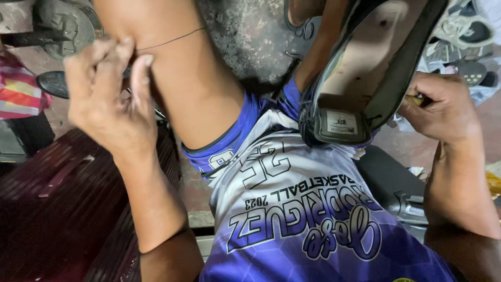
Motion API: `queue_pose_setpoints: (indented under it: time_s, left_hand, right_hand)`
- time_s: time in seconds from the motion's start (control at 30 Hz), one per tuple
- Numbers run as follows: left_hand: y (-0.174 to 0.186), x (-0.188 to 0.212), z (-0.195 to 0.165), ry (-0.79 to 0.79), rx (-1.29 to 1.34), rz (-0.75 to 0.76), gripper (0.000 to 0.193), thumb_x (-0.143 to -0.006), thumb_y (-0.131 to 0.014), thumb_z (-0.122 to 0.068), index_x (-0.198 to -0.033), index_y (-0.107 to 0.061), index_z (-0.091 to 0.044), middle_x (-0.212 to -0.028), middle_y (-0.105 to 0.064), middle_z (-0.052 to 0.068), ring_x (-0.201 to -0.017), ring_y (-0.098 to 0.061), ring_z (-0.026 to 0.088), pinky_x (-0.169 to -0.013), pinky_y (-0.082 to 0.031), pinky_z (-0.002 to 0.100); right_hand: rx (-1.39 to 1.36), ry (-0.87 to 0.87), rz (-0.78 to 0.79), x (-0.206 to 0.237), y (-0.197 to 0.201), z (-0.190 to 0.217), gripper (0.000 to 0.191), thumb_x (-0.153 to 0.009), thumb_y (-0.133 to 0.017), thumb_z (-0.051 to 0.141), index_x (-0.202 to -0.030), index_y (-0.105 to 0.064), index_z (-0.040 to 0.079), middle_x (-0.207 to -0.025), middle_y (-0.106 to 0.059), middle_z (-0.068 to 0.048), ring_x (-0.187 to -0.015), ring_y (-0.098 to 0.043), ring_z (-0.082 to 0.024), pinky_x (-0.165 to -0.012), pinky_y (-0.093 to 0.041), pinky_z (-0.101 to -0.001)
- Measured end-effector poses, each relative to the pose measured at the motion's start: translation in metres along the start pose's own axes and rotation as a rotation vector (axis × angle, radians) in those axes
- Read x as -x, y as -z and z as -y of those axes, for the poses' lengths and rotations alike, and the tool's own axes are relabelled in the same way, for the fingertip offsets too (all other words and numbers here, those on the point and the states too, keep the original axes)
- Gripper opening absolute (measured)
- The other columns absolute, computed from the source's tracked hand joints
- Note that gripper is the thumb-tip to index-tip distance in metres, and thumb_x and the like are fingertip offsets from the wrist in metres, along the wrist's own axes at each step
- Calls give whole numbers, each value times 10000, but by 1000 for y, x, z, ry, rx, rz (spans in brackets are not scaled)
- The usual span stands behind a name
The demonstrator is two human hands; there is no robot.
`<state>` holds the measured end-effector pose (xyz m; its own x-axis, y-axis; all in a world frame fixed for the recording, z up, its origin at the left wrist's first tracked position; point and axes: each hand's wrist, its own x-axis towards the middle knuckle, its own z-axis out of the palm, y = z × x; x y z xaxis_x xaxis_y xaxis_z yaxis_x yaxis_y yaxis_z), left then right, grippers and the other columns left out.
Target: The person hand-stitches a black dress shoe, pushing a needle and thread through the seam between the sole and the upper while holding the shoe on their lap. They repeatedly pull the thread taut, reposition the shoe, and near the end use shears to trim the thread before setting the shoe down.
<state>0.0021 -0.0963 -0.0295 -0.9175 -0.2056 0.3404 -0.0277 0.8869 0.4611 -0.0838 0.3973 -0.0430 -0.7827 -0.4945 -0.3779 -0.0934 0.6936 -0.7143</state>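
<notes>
Glossy synthetic cloth jersey (313,219), matt rubbery shoe (365,68) with worn insole, thin dark thread (172,39), rough concrete floor (250,36).

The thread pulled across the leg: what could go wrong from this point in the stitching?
The thread runs taut from the left hand across the bare thigh; a hard pull might chafe the skin or snap it. The shoe sits propped between the knees, steadied only by the right hand, so it could slip. What the right hand grips is mostly hidden; if sharp, it sits near the leg.
</notes>
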Motion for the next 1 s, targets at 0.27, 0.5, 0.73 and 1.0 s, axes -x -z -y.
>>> queue_pose_setpoints:
  time_s: [0.27, 0.5, 0.73, 1.0]
  left_hand:
    - [-5, 0, 5, 104, 272, -74, 134, -1123, -700, -90, -1050, -615, -17, -1012, -627, 87, -890, -616, 189, -779, -514, 312]
    - [3, -54, 19, 277, 1057, -123, 151, -1153, -683, -53, -1106, -545, -13, -758, -423, -25, -615, -367, 36, -576, -278, 176]
    - [43, -94, -39, -85, 605, 213, 80, -1091, -739, -33, -1028, -693, -12, -864, -631, 29, -704, -512, 58, -630, -393, 212]
    - [49, -110, -35, -102, 667, 231, 80, -1022, -734, -58, -991, -672, -18, -762, -530, -17, -675, -453, 24, -575, -361, 215]
  right_hand:
    - [49, 37, -27, -4, -5, 30, 108, -875, -782, -21, -928, -701, 26, -786, -679, -74, -637, -659, -136, -583, -496, -255]
    - [471, 267, 57, -50, -8, 99, 156, -850, -836, 169, -972, -750, 122, -923, -735, -37, -776, -703, -246, -662, -556, -354]
    - [311, 519, -126, -89, 22, 191, 651, -839, -809, 368, -1293, -584, -41, -1223, -614, -195, -936, -670, -263, -734, -568, -332]
    - [-249, 272, 401, -183, 2, 257, 375, -1064, -677, 296, -1304, -624, 12, -920, -655, -123, -657, -566, -110, -589, -465, -251]
